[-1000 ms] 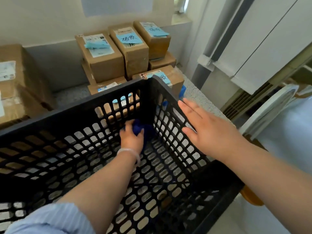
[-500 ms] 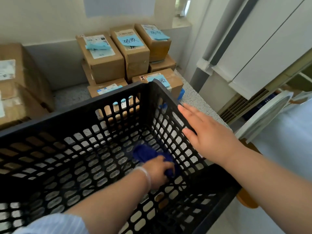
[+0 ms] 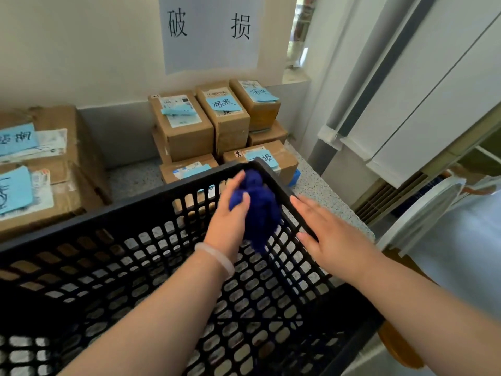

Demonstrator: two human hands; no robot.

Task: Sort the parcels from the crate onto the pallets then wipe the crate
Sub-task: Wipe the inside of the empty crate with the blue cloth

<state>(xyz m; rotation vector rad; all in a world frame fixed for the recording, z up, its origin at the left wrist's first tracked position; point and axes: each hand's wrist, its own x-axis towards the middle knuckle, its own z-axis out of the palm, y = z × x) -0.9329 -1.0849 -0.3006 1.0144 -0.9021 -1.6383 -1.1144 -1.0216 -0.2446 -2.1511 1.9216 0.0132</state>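
At the far left I see large cardboard boxes (image 3: 40, 172) with blue notes on them. A black slatted crate (image 3: 113, 210) fills the near view. My left hand (image 3: 230, 221) reaches inside it, fingers curled tight around a bunched dark blue cloth (image 3: 260, 213) near the crate's far right corner. Beyond that corner, small parcels (image 3: 189, 126) with blue notes are stacked against the wall, under a paper sign (image 3: 211, 31). My right hand (image 3: 330, 237) lies flat on the crate's right rim, fingers straight.
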